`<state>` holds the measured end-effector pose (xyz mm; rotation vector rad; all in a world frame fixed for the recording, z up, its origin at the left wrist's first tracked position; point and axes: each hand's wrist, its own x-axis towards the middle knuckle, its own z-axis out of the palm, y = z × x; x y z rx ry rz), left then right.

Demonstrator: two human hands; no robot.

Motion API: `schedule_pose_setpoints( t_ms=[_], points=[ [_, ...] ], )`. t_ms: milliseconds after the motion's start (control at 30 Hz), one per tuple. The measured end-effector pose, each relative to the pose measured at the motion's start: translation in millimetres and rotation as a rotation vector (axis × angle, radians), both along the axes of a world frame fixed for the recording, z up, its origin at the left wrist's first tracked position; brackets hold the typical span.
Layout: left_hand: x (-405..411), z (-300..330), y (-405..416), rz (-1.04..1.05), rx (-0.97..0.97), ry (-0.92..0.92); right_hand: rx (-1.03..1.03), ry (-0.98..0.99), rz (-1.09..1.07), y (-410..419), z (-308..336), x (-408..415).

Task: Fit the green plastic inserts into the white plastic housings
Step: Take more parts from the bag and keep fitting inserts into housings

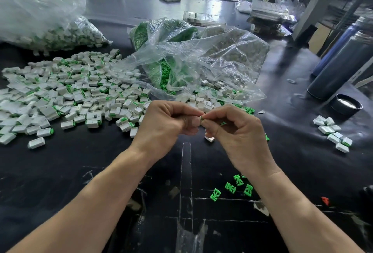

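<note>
**Fingers pinched together over a small part at mid-frame**

Fingers (196,120) of both hands met at the centre of the frame, curled and pinching a small piece (201,119) between their tips. Only a sliver of it showed, greenish, and I could not tell whether it was an insert alone or one already in a housing. The left hand (164,125) came in from the lower left, the right hand (239,131) from the lower right, thumbs and forefingers touching around the piece, held above the dark tabletop (80,164).

Just below the hands one white housing (209,137) lay on the tabletop. A wide heap of white housings (66,95), many showing green at one end, spread across the left half of the frame. Behind the hands sat an open clear plastic bag (201,59) with green inserts (165,75) spilling from it. Four loose green inserts (232,188) lay in the lower middle, beside the right forearm. A small cluster of housings (333,133) sat at the right edge, near a dark round lid (346,104) and a tall dark flask (341,65). Another filled bag (40,16) occupied the upper left.
</note>
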<state>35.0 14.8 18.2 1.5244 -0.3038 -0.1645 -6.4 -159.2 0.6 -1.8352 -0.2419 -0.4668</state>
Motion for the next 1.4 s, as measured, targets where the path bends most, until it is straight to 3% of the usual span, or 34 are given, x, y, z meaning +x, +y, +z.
schedule_pose_setpoints(
  t_ms=[400,633,1200,1400],
  points=[
    [0,-2,1,-0.080,-0.016,0.024,-0.007,0.152,0.113,-9,1,-2],
    [5,-3,0,-0.013,-0.055,0.022,0.135,0.178,0.055,-7,-1,0],
    [1,-7,-5,0.028,0.052,-0.079,-0.116,0.064,-0.169,3,-12,3],
    [1,-5,-4,0.014,0.076,-0.082,-0.104,0.111,-0.135,2,-12,3]
  ],
)
